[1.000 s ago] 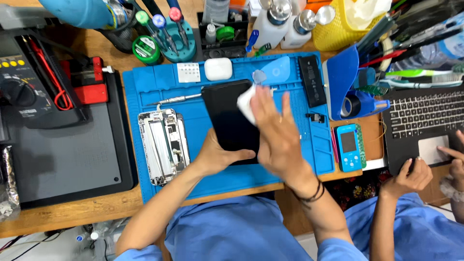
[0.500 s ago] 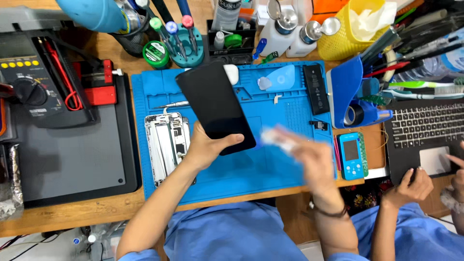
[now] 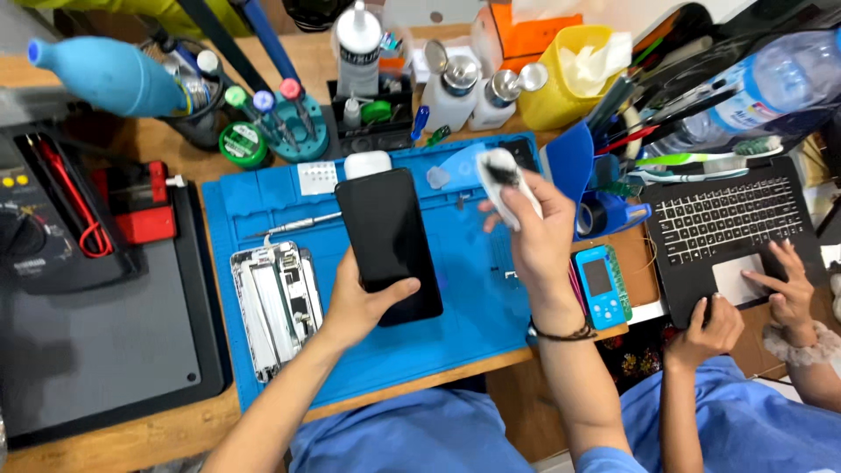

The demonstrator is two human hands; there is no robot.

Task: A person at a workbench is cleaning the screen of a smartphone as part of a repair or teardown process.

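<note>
My left hand (image 3: pixel 359 302) grips a black phone screen panel (image 3: pixel 388 241) by its lower end and holds it face up over the blue work mat (image 3: pixel 473 315). Raised to the right of the panel, my right hand (image 3: pixel 534 232) pinches a white wipe (image 3: pixel 506 182) with a dark smudge on it. An opened silver phone frame (image 3: pixel 276 307) lies on the mat left of my left hand. A metal screwdriver (image 3: pixel 293 225) rests above that frame.
Bottles, a yellow tissue box (image 3: pixel 574 74), a screwdriver stand (image 3: pixel 293 123) and a blue air blower (image 3: pixel 109 77) crowd the back. A multimeter (image 3: pixel 39 219) sits on a grey pad at left. At right, another person's hands (image 3: pixel 788 289) rest on a laptop (image 3: pixel 731 223).
My right hand has risen from low on the mat to the upper right, carrying the wipe away from the panel. The view has moved closer, and my left hand still holds the panel.
</note>
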